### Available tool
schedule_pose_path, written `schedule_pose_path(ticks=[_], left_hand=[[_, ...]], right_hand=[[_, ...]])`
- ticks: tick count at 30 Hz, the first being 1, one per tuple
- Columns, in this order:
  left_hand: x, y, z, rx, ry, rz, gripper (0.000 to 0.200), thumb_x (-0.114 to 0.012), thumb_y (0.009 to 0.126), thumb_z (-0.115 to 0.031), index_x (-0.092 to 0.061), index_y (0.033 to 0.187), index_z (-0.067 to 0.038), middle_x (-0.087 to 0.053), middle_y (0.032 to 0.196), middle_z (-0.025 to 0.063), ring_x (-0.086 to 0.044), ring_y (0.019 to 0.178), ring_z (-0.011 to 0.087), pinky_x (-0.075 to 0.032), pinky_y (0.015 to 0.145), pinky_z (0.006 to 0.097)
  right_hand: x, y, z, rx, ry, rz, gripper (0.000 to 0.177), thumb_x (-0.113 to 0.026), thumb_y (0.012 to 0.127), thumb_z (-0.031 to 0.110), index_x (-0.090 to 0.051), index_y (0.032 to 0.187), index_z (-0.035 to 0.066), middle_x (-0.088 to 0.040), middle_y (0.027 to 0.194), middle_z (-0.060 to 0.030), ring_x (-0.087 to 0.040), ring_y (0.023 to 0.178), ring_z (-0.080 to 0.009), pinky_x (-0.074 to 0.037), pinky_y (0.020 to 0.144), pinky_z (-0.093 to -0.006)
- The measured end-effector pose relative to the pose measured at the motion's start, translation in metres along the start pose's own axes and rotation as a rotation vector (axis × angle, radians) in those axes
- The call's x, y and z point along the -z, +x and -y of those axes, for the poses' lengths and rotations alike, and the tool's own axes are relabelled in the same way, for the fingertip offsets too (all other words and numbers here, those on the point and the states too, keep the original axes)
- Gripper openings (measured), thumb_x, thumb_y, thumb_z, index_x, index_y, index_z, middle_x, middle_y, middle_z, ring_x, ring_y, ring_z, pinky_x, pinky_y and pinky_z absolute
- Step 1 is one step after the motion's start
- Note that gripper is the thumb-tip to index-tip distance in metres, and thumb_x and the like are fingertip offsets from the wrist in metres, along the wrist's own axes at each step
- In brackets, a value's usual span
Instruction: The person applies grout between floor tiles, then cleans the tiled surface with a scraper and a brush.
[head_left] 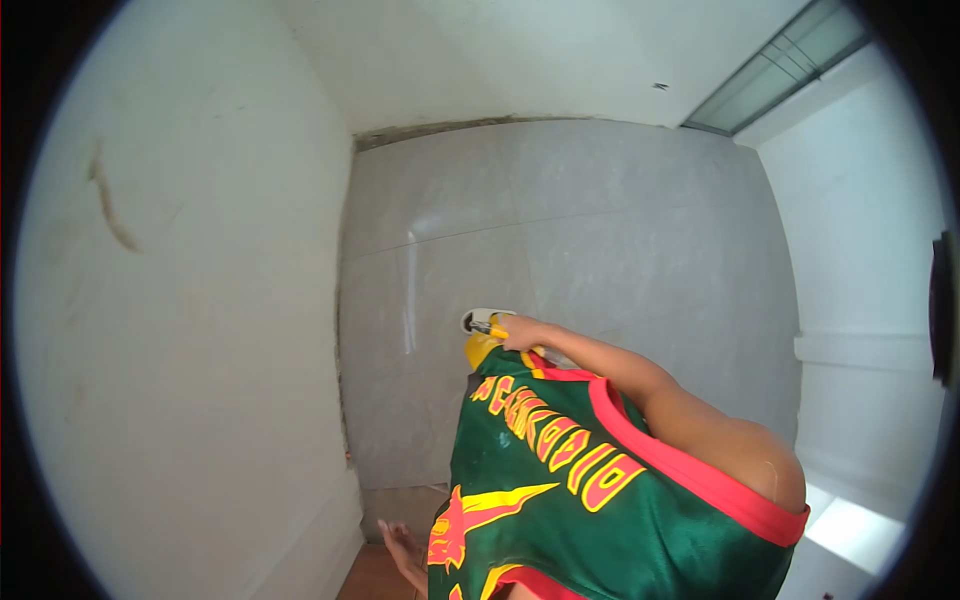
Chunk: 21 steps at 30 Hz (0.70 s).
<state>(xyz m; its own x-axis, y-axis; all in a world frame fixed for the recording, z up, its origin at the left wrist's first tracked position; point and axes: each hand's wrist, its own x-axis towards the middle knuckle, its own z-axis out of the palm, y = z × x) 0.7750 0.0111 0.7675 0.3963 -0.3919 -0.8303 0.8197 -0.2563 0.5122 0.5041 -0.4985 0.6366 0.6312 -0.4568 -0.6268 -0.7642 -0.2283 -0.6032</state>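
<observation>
The right grip [520, 332] seems clenched on a yellow-handled metal tool [484, 327] at a white oval-rimmed object [490, 312]; I'd fear a slip scuffing that rim, since the left grip [401, 548], loose and apparently empty, steadies nothing.

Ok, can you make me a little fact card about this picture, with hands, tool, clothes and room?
Right hand: closed around a yellow-handled hand tool
Tool tip: metal-looking, over a white-rimmed oval thing; exact kind too small to tell
Left hand: open, fingers apart, low at the picture's left side
Clothes: green jersey with red trim and yellow-and-red lettering
Floor: large grey tiles
Left wall: whitish, with a brown smear
</observation>
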Motion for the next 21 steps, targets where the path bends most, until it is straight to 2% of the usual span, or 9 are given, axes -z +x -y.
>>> schedule_pose_path(ticks=[3,6,8,10,12,15,18,20,21], left_hand=[[-0.048,0.020,0.119,-0.052,-0.049,0.027,0.028,-0.058,0.090,-0.042,-0.058,0.083,-0.015,-0.051,0.070,-0.0023,-0.047,0.061,0.0083,-0.037,0.053,0.0258],[-0.051,0.062,0.153,-0.213,-0.032,0.016,0.029,-0.058,0.091,-0.040,-0.058,0.085,-0.012,-0.051,0.072,-0.0019,-0.047,0.063,0.0083,-0.036,0.055,0.0230],[-0.054,0.056,0.204,-0.220,0.106,0.006,0.036,-0.053,0.092,-0.045,-0.057,0.086,-0.010,-0.054,0.074,0.0001,-0.051,0.068,0.0122,-0.041,0.060,0.0274],[-0.059,0.034,0.264,-0.212,0.208,-0.024,0.039,-0.051,0.093,-0.047,-0.057,0.086,-0.009,-0.056,0.075,0.0013,-0.054,0.070,0.0142,-0.044,0.063,0.0297],[-0.076,0.033,0.296,-0.174,0.171,-0.069,0.037,-0.051,0.093,-0.045,-0.057,0.087,-0.009,-0.056,0.075,0.0017,-0.054,0.070,0.0144,-0.044,0.062,0.0298],[-0.109,0.021,0.347,-0.146,0.008,-0.141,0.035,-0.052,0.093,-0.043,-0.057,0.088,-0.009,-0.056,0.077,0.0023,-0.054,0.071,0.0148,-0.045,0.062,0.0300],[-0.141,0.012,0.388,-0.148,-0.140,-0.197,0.033,-0.052,0.094,-0.041,-0.056,0.089,-0.008,-0.056,0.078,0.0029,-0.055,0.072,0.0151,-0.045,0.062,0.0302],[-0.161,0.009,0.409,-0.148,-0.230,-0.227,0.032,-0.052,0.094,-0.039,-0.056,0.089,-0.008,-0.056,0.078,0.0033,-0.055,0.073,0.0153,-0.045,0.062,0.0303],[-0.171,0.008,0.416,-0.150,-0.281,-0.243,0.031,-0.052,0.094,-0.039,-0.056,0.090,-0.008,-0.056,0.079,0.0035,-0.055,0.073,0.0155,-0.046,0.062,0.0304]], right_hand=[[0.026,-0.066,-0.047,0.048,-0.084,0.125,0.040,-0.058,0.070,0.013,-0.061,0.109,0.003,-0.065,0.096,-0.0234,-0.063,0.089,-0.0359,-0.049,0.077,-0.0439],[0.028,-0.014,-0.057,0.192,-0.113,-0.089,0.059,-0.056,0.071,0.011,-0.049,0.129,0.007,-0.063,0.107,-0.0243,-0.061,0.098,-0.0374,-0.048,0.083,-0.0437],[0.072,-0.018,-0.044,0.028,-0.191,-0.024,0.072,-0.054,0.072,0.009,-0.035,0.141,0.008,-0.059,0.116,-0.0260,-0.058,0.105,-0.0384,-0.046,0.088,-0.0442],[0.090,0.003,-0.090,0.246,-0.278,-0.195,0.061,-0.055,0.070,0.008,-0.047,0.131,0.004,-0.064,0.103,-0.0257,-0.063,0.094,-0.0374,-0.049,0.078,-0.0442],[0.133,0.008,-0.027,0.033,-0.340,0.041,0.040,-0.053,0.069,0.008,-0.062,0.108,0.002,-0.067,0.085,-0.0230,-0.066,0.078,-0.0358,-0.052,0.067,-0.0426],[0.136,0.028,-0.027,0.059,-0.473,0.015,0.021,-0.053,0.069,0.008,-0.066,0.083,0.000,-0.066,0.073,-0.0204,-0.065,0.065,-0.0330,-0.051,0.058,-0.0411],[0.106,0.038,-0.040,0.112,-0.581,0.075,0.017,-0.055,0.070,0.011,-0.066,0.077,-0.001,-0.066,0.072,-0.0200,-0.065,0.065,-0.0318,-0.051,0.057,-0.0402],[0.078,0.030,-0.031,0.049,-0.550,0.251,0.020,-0.057,0.070,0.014,-0.066,0.078,-0.001,-0.066,0.070,-0.0193,-0.065,0.064,-0.0320,-0.051,0.058,-0.0404],[0.062,0.031,-0.036,0.083,-0.594,0.336,0.021,-0.060,0.070,0.015,-0.066,0.083,-0.001,-0.067,0.073,-0.0188,-0.066,0.067,-0.0321,-0.051,0.060,-0.0405]])
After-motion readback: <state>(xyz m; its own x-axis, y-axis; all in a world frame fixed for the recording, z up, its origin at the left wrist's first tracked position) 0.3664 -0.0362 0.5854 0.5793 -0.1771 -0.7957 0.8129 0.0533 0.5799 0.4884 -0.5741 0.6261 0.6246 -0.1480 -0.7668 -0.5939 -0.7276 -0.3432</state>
